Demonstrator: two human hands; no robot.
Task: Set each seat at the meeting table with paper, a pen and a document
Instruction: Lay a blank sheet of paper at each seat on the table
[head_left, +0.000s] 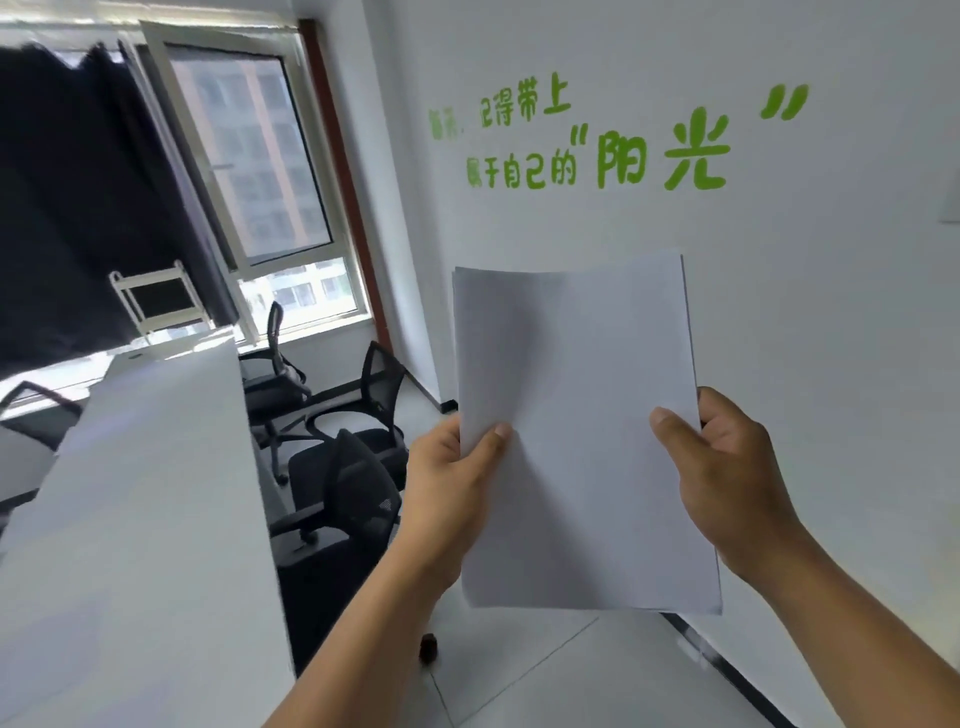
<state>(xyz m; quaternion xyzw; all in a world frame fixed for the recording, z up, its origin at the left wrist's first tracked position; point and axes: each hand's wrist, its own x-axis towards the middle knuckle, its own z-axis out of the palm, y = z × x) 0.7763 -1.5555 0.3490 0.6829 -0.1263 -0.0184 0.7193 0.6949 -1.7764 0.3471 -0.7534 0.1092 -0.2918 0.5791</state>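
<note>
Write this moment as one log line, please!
hands: left hand and right hand grip paper stack | stack: upright, in air | table: at left

Daylight from window (270, 171), soft blur, edges warped

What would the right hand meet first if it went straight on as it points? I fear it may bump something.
The right hand grips the paper and points up and forward; beyond it, probably the wall, though depth is unclear.
</note>
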